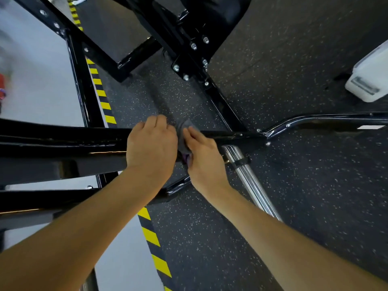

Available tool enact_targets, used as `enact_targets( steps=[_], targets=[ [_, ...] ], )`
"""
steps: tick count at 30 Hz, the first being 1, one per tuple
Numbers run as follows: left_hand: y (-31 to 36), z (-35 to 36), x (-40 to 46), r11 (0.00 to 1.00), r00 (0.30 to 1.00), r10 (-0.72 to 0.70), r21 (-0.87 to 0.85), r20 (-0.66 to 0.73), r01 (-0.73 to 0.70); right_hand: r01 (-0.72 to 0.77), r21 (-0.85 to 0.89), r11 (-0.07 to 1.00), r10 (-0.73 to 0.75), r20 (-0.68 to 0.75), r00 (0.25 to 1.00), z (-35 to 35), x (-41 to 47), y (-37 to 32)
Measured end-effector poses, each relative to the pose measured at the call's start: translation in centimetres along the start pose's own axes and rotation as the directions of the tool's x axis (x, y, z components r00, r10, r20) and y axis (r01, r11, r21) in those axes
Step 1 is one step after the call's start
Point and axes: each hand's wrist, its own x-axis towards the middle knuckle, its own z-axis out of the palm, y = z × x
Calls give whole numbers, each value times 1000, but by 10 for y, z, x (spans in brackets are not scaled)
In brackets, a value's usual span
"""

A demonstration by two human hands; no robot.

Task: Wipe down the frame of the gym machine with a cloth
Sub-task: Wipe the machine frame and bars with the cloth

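Observation:
A glossy black frame beam (63,141) of the gym machine runs across the middle of the view. My left hand (151,143) curls over the top of this beam. Right beside it, my right hand (201,152) presses a small grey cloth (182,135) with a purple edge against the beam, fingers fairly straight on the cloth. Most of the cloth is hidden between and under the two hands. The beam continues right to a welded joint (262,132) where a curved black bar (315,120) leaves it.
More black frame members with bolts (189,57) cross above. A chrome tube (249,181) slants down under my right wrist. Yellow-black hazard tape (155,242) borders the speckled rubber floor (294,185). A white plastic container (371,76) sits at the right edge.

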Motion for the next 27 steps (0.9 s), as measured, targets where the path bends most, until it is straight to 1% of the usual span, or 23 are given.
enact_targets(
  steps=[2, 5, 7, 8, 10, 11, 12, 13, 15, 17, 19, 21, 22, 25, 27],
  targets=[
    [2, -1, 1, 1000, 1000, -9, -15, -1, 9, -18, 12, 1000, 18, -20, 1000, 3, 9, 15],
    [4, 3, -2, 1000, 1000, -24, 4, -12, 24, -146, -61, 987, 144, -27, 989, 9, 26, 50],
    [4, 3, -5, 999, 998, -33, 33, -57, 35, -235, -121, 964, 237, 2, 971, 6, 36, 73],
    [4, 5, -5, 999, 998, -27, 33, -56, 28, -278, -142, 950, 284, 23, 959, 4, 41, 81],
    [5, 5, -5, 1000, 999, -9, 30, -35, 10, -356, -156, 921, 368, 54, 928, -4, 48, 84],
    [7, 4, -5, 999, 1000, -7, 34, -25, 8, -373, -140, 917, 383, 51, 922, -6, 49, 77],
    [8, 3, -5, 999, 1000, -6, 39, -27, 8, -357, -109, 928, 362, 34, 931, -6, 46, 65],
    [8, 3, -6, 999, 999, -8, 47, -31, 9, -303, -77, 950, 304, 13, 952, -4, 40, 50],
    [8, 3, -6, 999, 999, -13, 45, -42, 15, -155, 4, 988, 155, -7, 988, 1, 23, 16],
    [8, 4, -7, 999, 999, -10, 48, -49, 13, -39, 30, 999, 39, -10, 999, 4, 11, -3],
    [8, 2, -6, 999, 999, -17, 42, -36, 18, -10, 28, 1000, 10, -6, 1000, 5, 13, 2],
    [10, 0, -4, 999, 1000, -25, 41, -8, 25, -36, 42, 998, 35, 13, 999, 5, 20, 23],
    [10, 1, -4, 998, 1000, -29, 49, 4, 29, -72, 53, 996, 71, 25, 997, 5, 23, 36],
    [9, 5, -3, 995, 999, -45, 95, 11, 43, -224, 58, 973, 222, 37, 974, 1, 32, 77],
    [9, 5, -4, 990, 998, -59, 128, 7, 57, -308, 2, 951, 307, 51, 950, -5, 43, 97]
  ],
)
